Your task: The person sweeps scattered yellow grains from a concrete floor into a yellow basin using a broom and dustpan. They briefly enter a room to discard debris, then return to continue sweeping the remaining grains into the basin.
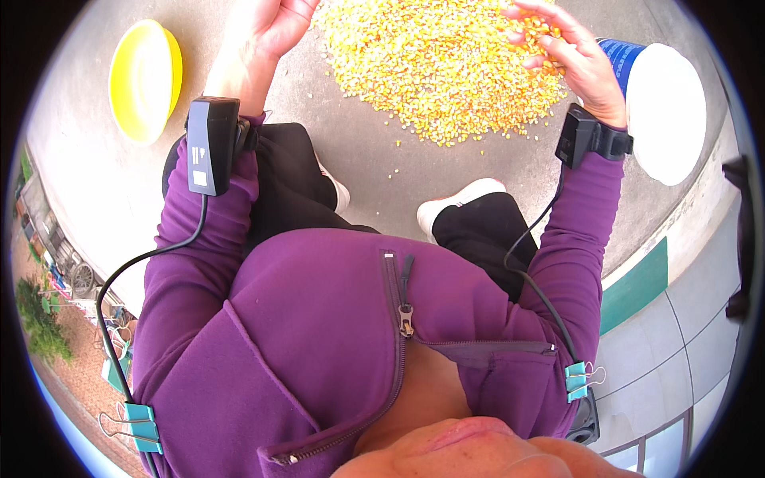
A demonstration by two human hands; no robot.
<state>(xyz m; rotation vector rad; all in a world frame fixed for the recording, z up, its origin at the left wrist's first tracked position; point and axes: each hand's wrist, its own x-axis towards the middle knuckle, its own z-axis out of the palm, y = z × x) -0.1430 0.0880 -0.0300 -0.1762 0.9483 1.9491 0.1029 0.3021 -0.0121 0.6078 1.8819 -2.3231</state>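
Observation:
A broad heap of yellow corn kernels (pixel 438 72) lies on the grey concrete in front of me. My right hand (pixel 578 60) is over the heap's right side, its fingers curved around some kernels that show between thumb and fingers. At the heap's upper left is my left hand (pixel 277 22), palm partly turned up. The top edge of the view cuts off most of its fingers, so I cannot tell what they hold.
A yellow basin (pixel 145 82) stands on the ground at the left. To the right, beside my right wrist, a white bucket (pixel 668 115) with a blue label lies near the heap. My white shoes (pixel 458 203) are just below the heap; loose kernels lie around its edge.

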